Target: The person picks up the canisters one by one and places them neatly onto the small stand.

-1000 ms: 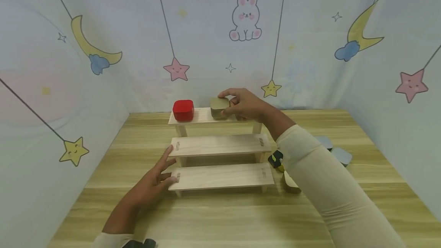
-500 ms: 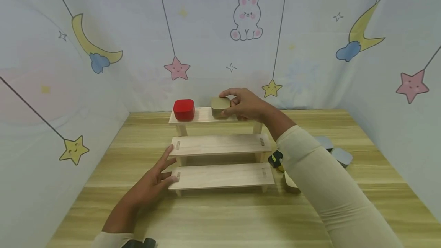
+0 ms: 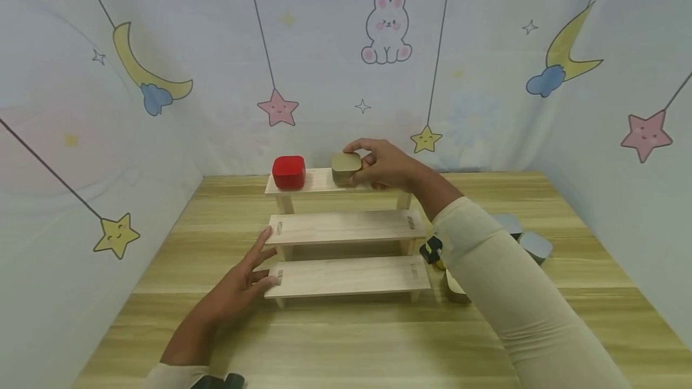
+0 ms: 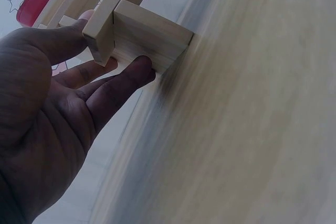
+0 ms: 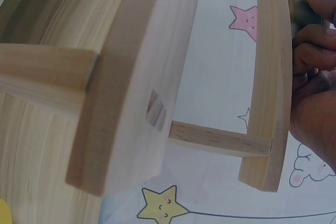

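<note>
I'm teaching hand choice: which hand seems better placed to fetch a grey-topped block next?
Probably the right hand, once it releases the olive block: the grey-topped blocks lie right of the shelf rack, while the left hand touches its left end.

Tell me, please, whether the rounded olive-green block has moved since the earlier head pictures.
No, I see no shift: against the top shelf, the olive-green block keeps its place, with the same gap to the red block.
</note>
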Demonstrator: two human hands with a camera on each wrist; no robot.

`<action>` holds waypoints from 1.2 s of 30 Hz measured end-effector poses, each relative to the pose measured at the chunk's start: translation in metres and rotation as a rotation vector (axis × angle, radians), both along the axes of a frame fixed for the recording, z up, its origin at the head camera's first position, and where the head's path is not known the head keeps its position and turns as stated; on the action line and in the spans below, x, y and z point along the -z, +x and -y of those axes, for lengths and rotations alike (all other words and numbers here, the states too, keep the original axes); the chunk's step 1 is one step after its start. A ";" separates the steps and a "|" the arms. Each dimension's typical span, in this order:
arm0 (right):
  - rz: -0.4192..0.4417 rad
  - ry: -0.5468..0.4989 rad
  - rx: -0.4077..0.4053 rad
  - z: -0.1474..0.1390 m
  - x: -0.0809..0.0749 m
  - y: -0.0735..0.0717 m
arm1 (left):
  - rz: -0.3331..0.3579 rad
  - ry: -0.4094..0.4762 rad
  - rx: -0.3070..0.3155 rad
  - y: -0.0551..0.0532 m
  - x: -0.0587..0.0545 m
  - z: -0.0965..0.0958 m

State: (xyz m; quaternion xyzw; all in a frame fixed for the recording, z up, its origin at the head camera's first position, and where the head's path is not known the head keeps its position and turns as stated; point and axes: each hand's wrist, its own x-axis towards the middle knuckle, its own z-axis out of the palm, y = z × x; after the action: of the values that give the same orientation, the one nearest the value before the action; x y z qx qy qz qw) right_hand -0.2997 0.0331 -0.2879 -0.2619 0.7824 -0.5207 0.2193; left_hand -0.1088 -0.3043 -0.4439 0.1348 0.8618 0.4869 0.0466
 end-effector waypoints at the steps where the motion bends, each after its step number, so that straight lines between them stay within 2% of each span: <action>1: 0.002 0.001 0.001 0.000 0.000 0.000 | 0.002 0.000 0.000 0.000 0.000 0.000; 21: -0.030 0.007 0.007 -0.022 -0.003 0.005 | -0.002 -0.005 0.002 -0.001 0.000 -0.001; 31: -0.052 -0.038 0.087 -0.064 -0.016 0.012 | -0.003 -0.003 -0.006 0.000 0.003 0.000; 36: -0.067 -0.047 0.094 -0.086 -0.019 0.016 | -0.016 -0.004 -0.002 0.000 0.002 0.001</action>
State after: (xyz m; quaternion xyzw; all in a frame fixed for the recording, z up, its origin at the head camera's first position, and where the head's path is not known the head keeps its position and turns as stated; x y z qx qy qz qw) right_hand -0.2834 0.1189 -0.2689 -0.2471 0.7883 -0.5397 0.1620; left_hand -0.1085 -0.3052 -0.4454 0.1379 0.8632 0.4840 0.0398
